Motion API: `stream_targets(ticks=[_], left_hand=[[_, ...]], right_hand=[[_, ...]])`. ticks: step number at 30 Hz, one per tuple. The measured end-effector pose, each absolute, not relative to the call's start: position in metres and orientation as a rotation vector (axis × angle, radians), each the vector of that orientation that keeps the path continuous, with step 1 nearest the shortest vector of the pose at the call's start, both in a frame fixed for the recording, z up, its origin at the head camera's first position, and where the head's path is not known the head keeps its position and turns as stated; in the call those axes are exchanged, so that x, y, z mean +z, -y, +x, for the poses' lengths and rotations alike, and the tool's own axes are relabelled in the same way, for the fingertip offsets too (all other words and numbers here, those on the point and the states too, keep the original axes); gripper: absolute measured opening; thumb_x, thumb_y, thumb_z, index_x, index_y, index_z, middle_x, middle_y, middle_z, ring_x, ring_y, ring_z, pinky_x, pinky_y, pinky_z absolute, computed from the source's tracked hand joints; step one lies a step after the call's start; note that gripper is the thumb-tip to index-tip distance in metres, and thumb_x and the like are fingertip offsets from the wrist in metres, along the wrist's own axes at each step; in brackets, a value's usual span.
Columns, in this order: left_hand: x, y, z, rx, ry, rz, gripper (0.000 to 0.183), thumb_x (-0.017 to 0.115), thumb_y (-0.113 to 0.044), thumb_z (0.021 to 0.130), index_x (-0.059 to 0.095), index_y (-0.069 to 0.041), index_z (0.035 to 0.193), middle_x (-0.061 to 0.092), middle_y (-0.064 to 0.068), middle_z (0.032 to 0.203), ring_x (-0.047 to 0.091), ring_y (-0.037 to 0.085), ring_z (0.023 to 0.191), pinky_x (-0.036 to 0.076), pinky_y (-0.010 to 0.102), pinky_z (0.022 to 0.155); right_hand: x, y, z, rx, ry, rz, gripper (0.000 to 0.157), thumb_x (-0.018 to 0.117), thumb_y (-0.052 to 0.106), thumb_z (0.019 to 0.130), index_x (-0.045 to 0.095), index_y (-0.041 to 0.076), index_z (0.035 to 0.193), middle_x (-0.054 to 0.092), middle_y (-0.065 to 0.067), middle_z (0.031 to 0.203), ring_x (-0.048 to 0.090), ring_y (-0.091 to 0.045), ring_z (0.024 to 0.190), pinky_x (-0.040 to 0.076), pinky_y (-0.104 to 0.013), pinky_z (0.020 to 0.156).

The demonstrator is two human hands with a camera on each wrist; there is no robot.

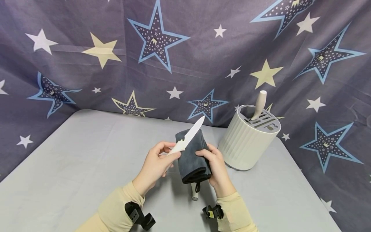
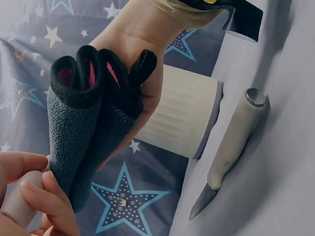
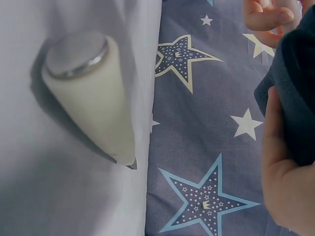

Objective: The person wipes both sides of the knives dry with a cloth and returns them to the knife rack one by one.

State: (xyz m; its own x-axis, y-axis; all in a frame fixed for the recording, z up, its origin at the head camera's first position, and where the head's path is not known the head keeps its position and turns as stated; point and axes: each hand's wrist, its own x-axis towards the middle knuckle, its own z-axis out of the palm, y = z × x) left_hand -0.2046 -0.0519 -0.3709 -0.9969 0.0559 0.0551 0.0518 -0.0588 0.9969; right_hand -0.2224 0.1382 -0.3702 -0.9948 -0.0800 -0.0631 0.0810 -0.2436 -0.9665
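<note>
In the head view my left hand [image 1: 153, 166] pinches a white-bladed knife [image 1: 191, 133] by its pale handle, the tip slanting up to the right. My right hand [image 1: 218, 169] grips a folded dark grey cloth [image 1: 189, 162] with black edging and a hanging loop. The blade crosses over the cloth's upper part; whether they touch I cannot tell. Beneath the cloth a second knife [image 2: 234, 132] lies on the table, its pale handle toward me. Its short blade shows in the left wrist view, while the cloth hides most of it in the head view.
A cream ribbed knife block [image 1: 246, 141] stands to the right of my right hand. One pale knife handle [image 1: 260, 104] sticks up from its slotted top. The grey table [image 1: 72, 161] meets a star-patterned curtain [image 1: 203, 74] at the back and sides.
</note>
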Motion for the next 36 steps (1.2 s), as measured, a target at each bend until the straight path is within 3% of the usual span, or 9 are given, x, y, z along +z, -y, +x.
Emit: stream_targets(ticks=[12,30,36], left_hand=[[-0.372,0.049,-0.206,2.243,-2.154,0.124,0.033,0.072,-0.009,0.087,0.063,-0.005,0.119,0.055,0.003,0.093,0.051,0.007,0.053,0.031,0.020,0.039],[-0.373,0.049,-0.204,2.200,-2.157,0.139,0.032,0.071,-0.008,0.087,0.063,-0.006,0.118,0.052,0.001,0.090,0.042,0.005,0.047,0.031,0.020,0.040],[-0.373,0.048,-0.203,2.196,-2.153,0.137,0.032,0.072,-0.008,0.086,0.064,-0.006,0.117,0.054,0.001,0.090,0.044,0.006,0.048,0.031,0.020,0.040]], right_hand=[[-0.368,-0.141,-0.225,-2.555,-1.748,0.065,0.026,0.057,0.002,0.087,0.059,0.004,0.113,0.067,0.000,0.085,0.067,-0.010,0.068,0.056,-0.024,0.062],[-0.365,-0.152,-0.233,-2.720,-1.593,0.129,0.016,0.051,0.001,0.093,0.057,0.007,0.107,0.063,0.001,0.088,0.065,-0.010,0.069,0.055,-0.021,0.065],[-0.363,-0.156,-0.234,-2.766,-1.515,0.157,0.020,0.048,0.001,0.096,0.057,0.008,0.112,0.064,0.000,0.092,0.066,-0.011,0.073,0.056,-0.022,0.067]])
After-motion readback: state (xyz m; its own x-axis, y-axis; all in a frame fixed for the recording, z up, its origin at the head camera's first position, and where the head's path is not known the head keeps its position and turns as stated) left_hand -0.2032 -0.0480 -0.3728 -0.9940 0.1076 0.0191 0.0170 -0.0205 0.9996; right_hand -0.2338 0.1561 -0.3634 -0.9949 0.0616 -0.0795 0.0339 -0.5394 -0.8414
